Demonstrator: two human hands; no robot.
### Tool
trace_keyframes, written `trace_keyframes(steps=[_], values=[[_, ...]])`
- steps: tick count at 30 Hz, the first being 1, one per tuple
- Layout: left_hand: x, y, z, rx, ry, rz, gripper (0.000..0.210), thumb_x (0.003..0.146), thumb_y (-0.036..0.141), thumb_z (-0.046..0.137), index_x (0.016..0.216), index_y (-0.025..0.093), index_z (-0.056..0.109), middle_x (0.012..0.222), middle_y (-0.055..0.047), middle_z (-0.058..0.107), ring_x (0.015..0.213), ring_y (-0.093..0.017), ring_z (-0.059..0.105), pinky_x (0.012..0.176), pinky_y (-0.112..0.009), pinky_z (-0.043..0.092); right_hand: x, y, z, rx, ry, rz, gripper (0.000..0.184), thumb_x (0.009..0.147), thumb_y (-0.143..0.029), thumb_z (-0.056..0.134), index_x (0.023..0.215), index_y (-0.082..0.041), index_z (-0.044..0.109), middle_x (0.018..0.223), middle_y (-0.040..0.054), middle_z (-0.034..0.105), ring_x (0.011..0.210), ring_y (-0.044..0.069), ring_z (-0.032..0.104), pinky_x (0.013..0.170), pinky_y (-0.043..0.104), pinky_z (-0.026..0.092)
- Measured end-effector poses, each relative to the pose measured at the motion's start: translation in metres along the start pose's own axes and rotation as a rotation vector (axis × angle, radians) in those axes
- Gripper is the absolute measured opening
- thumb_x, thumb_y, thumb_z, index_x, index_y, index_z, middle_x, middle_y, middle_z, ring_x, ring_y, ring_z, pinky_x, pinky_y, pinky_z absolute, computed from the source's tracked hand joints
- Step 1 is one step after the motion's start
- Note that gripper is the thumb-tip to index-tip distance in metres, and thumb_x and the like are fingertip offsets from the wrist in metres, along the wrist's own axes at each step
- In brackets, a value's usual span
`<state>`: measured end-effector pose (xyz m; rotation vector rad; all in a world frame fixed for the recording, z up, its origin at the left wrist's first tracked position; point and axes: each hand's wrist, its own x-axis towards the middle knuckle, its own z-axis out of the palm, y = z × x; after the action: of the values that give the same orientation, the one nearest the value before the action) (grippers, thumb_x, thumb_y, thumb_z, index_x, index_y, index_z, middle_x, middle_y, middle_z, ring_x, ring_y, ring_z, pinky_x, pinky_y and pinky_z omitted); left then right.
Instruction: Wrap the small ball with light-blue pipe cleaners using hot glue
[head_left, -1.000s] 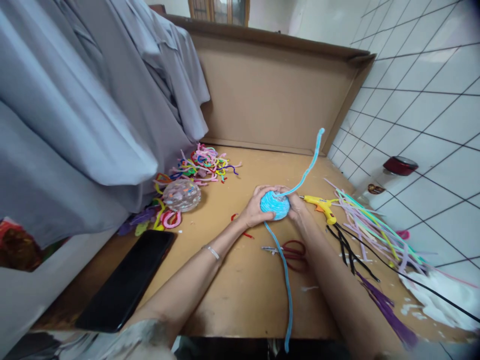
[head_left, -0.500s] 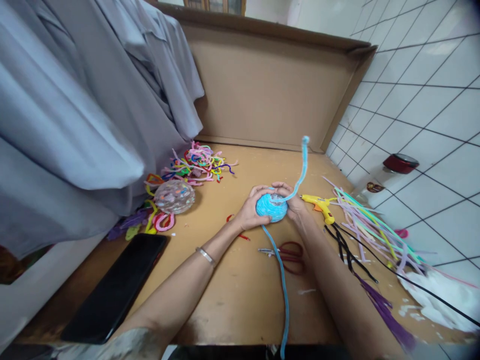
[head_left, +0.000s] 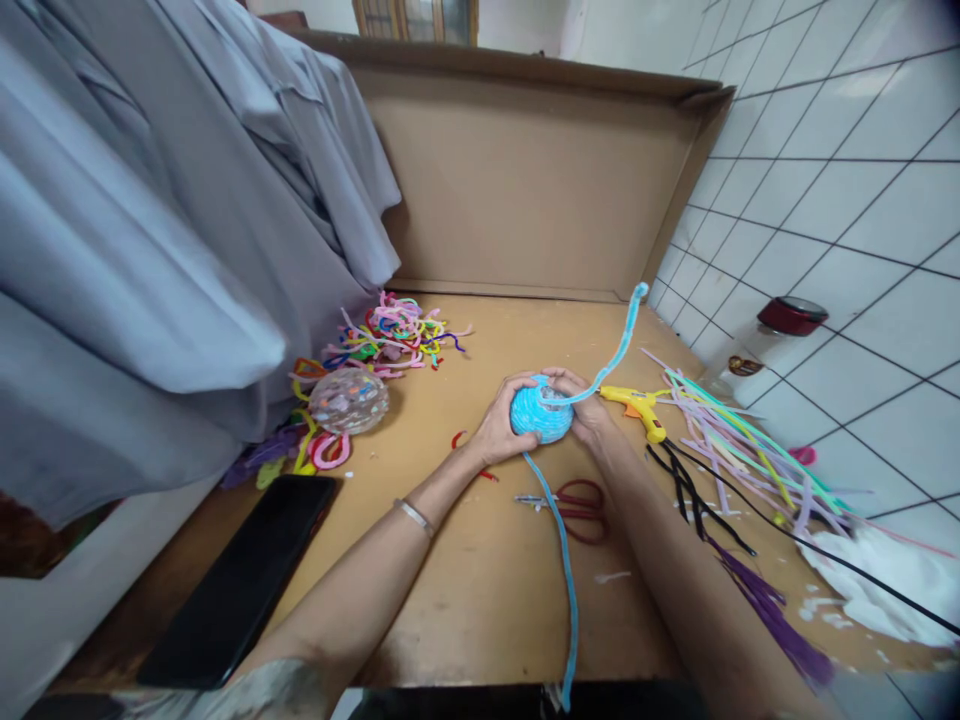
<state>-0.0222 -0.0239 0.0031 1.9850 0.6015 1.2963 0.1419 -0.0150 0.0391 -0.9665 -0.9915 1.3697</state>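
Observation:
Between my two hands is a ball wrapped in blue pipe cleaner (head_left: 541, 420), with a bare patch showing near its top right. My left hand (head_left: 501, 425) curls round its left side, thumb at the lower front. On the far right side my right hand (head_left: 589, 410) grips it, its fingers partly hidden behind the ball. One loose blue strand (head_left: 621, 345) rises from the top and bends up to the right. Another blue strand (head_left: 564, 560) hangs below, crossing red-handled scissors (head_left: 581, 512) and passing over the table's front edge.
A yellow glue gun (head_left: 637, 408) lies just right of my right hand, its cord running right. Beyond are loose pipe cleaners (head_left: 709, 440) and a red-lidded jar (head_left: 765, 345). Leftward sit a clear speckled ball (head_left: 349, 401), a pipe-cleaner pile (head_left: 397, 330) and a black phone (head_left: 244, 580).
The upper blue strand's free end has swung right and slightly down. Both hands keep hold of the ball, almost unmoved; the view has shifted slightly.

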Motion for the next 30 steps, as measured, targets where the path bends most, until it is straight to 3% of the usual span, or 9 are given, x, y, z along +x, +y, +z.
trace_keyframes(steps=[11, 17, 26, 30], values=[[-0.0003, -0.003, -0.0047, 0.242, 0.01, 0.062, 0.064, 0.068, 0.041, 0.071, 0.126, 0.023, 0.049, 0.14, -0.015, 0.043, 0.132, -0.034, 0.045, 0.109, -0.055, 0.037, 0.0053, -0.0005, 0.0003, -0.003, 0.008, 0.015, 0.04, 0.047, -0.035, 0.081, 0.081, -0.024, 0.065, 0.067, -0.0008, 0.065, 0.076, 0.022, 0.064, 0.064, 0.032, 0.047], [0.0007, -0.0027, -0.0065, 0.264, -0.001, 0.073, 0.062, 0.07, 0.039, 0.07, 0.126, 0.021, 0.05, 0.139, -0.015, 0.046, 0.129, -0.032, 0.049, 0.108, -0.053, 0.04, 0.0094, 0.0021, -0.0008, 0.001, -0.018, -0.015, 0.031, 0.05, -0.038, 0.082, 0.068, -0.024, 0.061, 0.061, -0.0003, 0.062, 0.065, 0.018, 0.059, 0.061, 0.033, 0.047], [0.0015, -0.007, -0.0064, 0.266, 0.004, 0.071, 0.063, 0.069, 0.037, 0.069, 0.127, 0.022, 0.051, 0.139, -0.014, 0.045, 0.129, -0.032, 0.048, 0.107, -0.05, 0.04, 0.0035, -0.0008, 0.0053, -0.03, -0.021, -0.021, 0.033, 0.05, -0.04, 0.081, 0.072, -0.024, 0.061, 0.066, -0.002, 0.064, 0.072, 0.018, 0.061, 0.065, 0.031, 0.047], [0.0013, -0.0052, -0.0057, 0.258, -0.004, 0.059, 0.064, 0.069, 0.037, 0.069, 0.128, 0.023, 0.05, 0.139, -0.013, 0.045, 0.13, -0.032, 0.046, 0.108, -0.051, 0.038, 0.0037, -0.0034, 0.0049, -0.019, -0.004, -0.016, 0.03, 0.048, -0.034, 0.081, 0.067, -0.023, 0.06, 0.062, -0.0033, 0.061, 0.064, 0.014, 0.055, 0.06, 0.028, 0.043]])
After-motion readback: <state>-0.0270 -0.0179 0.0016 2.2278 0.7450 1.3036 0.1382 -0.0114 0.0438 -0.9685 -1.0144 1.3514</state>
